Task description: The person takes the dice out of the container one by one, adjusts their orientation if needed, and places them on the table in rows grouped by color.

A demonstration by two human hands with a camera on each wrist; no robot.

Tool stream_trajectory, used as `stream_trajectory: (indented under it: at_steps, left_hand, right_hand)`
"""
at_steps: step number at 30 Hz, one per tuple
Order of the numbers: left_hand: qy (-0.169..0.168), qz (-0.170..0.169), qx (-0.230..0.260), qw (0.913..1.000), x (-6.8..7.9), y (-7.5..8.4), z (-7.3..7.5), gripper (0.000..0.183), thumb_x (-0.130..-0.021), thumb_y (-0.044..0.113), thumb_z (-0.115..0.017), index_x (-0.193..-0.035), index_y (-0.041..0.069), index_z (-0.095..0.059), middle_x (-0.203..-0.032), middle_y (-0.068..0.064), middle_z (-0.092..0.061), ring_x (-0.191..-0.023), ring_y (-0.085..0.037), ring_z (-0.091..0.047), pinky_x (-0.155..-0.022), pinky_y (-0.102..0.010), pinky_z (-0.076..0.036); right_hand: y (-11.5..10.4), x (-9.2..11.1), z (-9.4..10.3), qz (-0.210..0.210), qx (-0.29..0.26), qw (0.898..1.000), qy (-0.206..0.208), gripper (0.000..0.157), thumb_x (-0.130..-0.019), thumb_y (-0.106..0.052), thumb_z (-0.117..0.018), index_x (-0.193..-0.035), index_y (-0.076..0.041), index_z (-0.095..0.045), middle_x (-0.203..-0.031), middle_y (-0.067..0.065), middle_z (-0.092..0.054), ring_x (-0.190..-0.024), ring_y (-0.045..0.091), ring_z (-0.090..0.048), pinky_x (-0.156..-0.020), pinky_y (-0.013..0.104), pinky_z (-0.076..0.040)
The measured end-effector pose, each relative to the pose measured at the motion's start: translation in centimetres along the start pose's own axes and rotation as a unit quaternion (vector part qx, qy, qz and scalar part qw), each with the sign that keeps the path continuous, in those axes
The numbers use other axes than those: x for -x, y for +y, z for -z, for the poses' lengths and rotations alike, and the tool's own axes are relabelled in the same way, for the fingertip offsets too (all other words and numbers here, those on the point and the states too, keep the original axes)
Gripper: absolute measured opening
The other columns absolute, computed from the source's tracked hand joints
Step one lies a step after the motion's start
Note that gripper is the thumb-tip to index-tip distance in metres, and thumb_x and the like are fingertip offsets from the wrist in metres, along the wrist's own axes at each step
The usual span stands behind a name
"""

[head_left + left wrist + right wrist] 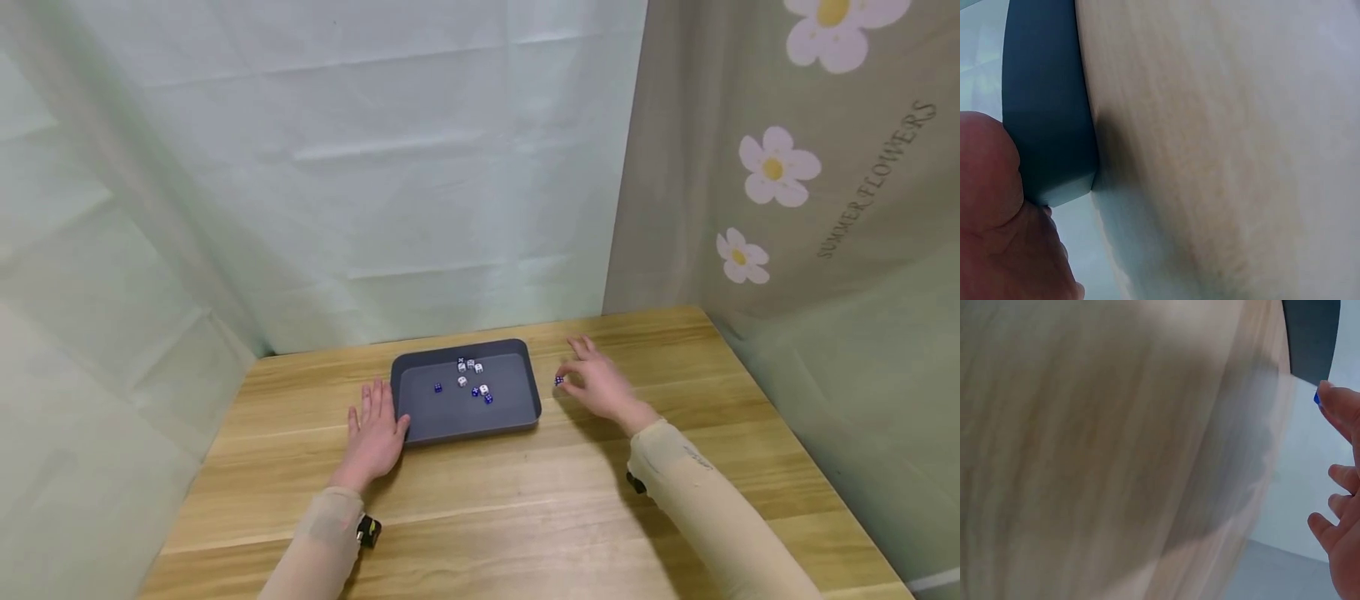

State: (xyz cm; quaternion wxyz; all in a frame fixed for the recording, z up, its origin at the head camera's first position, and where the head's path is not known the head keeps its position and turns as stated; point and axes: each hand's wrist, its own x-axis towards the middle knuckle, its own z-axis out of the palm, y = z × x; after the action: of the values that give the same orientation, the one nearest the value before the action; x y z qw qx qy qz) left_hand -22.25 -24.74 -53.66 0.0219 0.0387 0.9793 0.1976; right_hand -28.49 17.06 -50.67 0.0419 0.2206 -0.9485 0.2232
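Note:
A dark grey tray point(427, 421) lies on the wooden table, with several white dice point(462, 382) and blue dice point(438, 387) scattered inside it. At the tray's left side my left hand point(377, 433) rests with straight fingers, its thumb over the rim; the left wrist view shows this hand point(991, 206) against the tray's outer wall point(1050, 112). Just right of the tray, my right hand point(600, 383) pinches a blue die point(558, 381) between thumb and index finger. In the right wrist view only a sliver of that blue die point(1317, 398) shows at the fingertips.
Behind the wooden table point(525, 508) hangs a pale curtain point(390, 183). On the right, a grey-brown curtain point(675, 167) carries white flowers and lettering. Dark wrist devices point(368, 531) sit by both sleeves.

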Motion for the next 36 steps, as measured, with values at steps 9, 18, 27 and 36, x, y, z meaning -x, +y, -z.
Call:
stream_trajectory:
  at_steps: [9,18,27,36]
  left_hand:
    - [0.011,-0.006,0.017,0.9998,0.3,0.4,0.2,0.073,-0.115,0.027,-0.042,-0.167,-0.010,-0.007,-0.176,-0.026,0.007,-0.162,-0.047,0.009,-0.124,-0.071,0.003]
    - [0.019,-0.018,0.020,0.9995,-0.1,-0.5,-0.6,0.075,-0.114,0.027,-0.044,-0.166,-0.012,-0.005,-0.176,-0.028,0.007,-0.161,-0.049,0.009,-0.122,-0.073,0.006]
    - [0.012,-0.019,0.028,0.9994,0.0,-0.5,-0.3,0.076,-0.114,0.028,-0.044,-0.167,-0.011,-0.005,-0.176,-0.027,0.008,-0.161,-0.048,0.011,-0.122,-0.073,0.008]
    - [0.005,-0.023,0.023,0.9994,0.0,-0.6,-0.3,0.076,-0.115,0.028,-0.044,-0.167,-0.009,-0.004,-0.177,-0.027,0.005,-0.162,-0.047,0.010,-0.122,-0.073,0.005]
  right_hand:
    - [1.1,0.5,0.3,-0.022,0.001,1.000,-0.009,0.010,-0.097,-0.023,-0.082,-0.106,-0.018,-0.081,-0.170,0.023,-0.033,-0.158,0.052,-0.020,-0.119,0.076,-0.024]
    - [1.7,0.1,0.1,-0.034,0.019,0.999,-0.018,0.012,-0.098,-0.024,-0.081,-0.108,-0.017,-0.081,-0.168,0.028,-0.035,-0.157,0.054,-0.022,-0.121,0.072,-0.025]
    - [0.9,-1.4,0.0,-0.042,0.045,0.998,-0.034,0.013,-0.099,-0.025,-0.080,-0.109,-0.016,-0.082,-0.165,0.030,-0.039,-0.156,0.054,-0.025,-0.121,0.069,-0.029]
    - [0.3,-3.2,-0.4,-0.058,0.067,0.995,-0.047,0.014,-0.100,-0.024,-0.079,-0.110,-0.014,-0.082,-0.164,0.032,-0.039,-0.156,0.054,-0.025,-0.123,0.064,-0.029]
